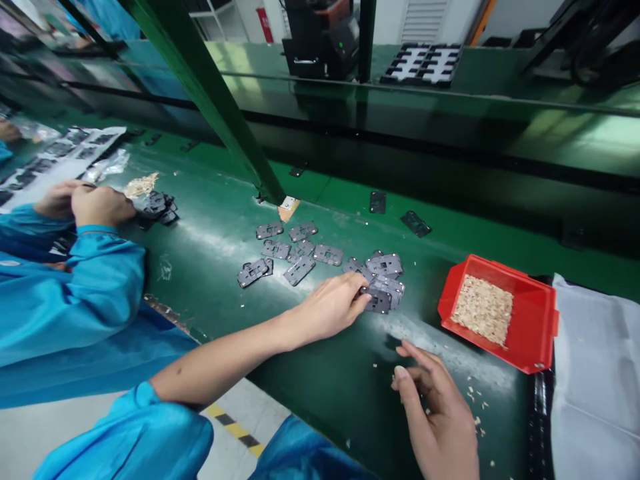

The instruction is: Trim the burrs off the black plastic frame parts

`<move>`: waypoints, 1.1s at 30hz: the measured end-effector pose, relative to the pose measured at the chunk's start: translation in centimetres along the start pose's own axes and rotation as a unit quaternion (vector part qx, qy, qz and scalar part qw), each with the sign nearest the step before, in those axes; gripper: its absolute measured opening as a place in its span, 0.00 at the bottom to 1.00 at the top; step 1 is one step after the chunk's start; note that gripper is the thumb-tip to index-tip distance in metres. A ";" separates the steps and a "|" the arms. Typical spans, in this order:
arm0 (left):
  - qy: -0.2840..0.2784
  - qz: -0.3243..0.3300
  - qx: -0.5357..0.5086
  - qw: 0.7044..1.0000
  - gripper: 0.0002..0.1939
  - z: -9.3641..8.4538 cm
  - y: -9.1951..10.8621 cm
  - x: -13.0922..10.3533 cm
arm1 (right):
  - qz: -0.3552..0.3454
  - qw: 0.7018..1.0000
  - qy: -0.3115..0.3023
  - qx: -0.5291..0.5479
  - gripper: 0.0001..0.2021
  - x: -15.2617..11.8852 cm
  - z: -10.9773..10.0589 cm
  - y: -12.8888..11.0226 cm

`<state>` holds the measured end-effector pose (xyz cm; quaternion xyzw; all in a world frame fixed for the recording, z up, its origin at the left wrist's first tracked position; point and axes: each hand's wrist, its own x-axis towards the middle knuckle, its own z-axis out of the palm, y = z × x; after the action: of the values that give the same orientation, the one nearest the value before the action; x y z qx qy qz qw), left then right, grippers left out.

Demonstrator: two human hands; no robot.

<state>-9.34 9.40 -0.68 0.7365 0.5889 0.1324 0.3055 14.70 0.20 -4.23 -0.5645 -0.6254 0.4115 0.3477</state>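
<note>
My left hand (330, 307) is closed, thumb and fingertips pinching the edge of a flat grey-black plastic plate (378, 301) with cut-outs. This plate lies at the front of a loose pile of similar plates (385, 264) on the green bench. Several more grey plates (328, 255) lie scattered just left of the pile. Lower right, my right hand (440, 413) hovers above the bench, its fingers curved and thumb apart, and I see nothing held in it. The red bin (535, 320) beyond it holds many small pale pieces (483, 310).
Two dark plates (416, 224) lie farther back. A green post (210, 100) rises from the bench. On the left, a co-worker's hands (103, 205) work beside dark parts (159, 207). White sheeting (597, 373) lies right of the bin. Pale bits (477, 421) litter the bench.
</note>
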 end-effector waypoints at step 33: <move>-0.190 0.111 -0.111 0.969 0.03 -2.6 6.7 -1.5 | -0.042 0.997 0.045 0.047 0.03 1.7 -2.0 -4.1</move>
<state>-5.98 7.97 5.65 0.7700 0.4166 0.0882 0.4751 14.61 1.99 0.28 -0.5388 -0.6123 0.3997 0.4182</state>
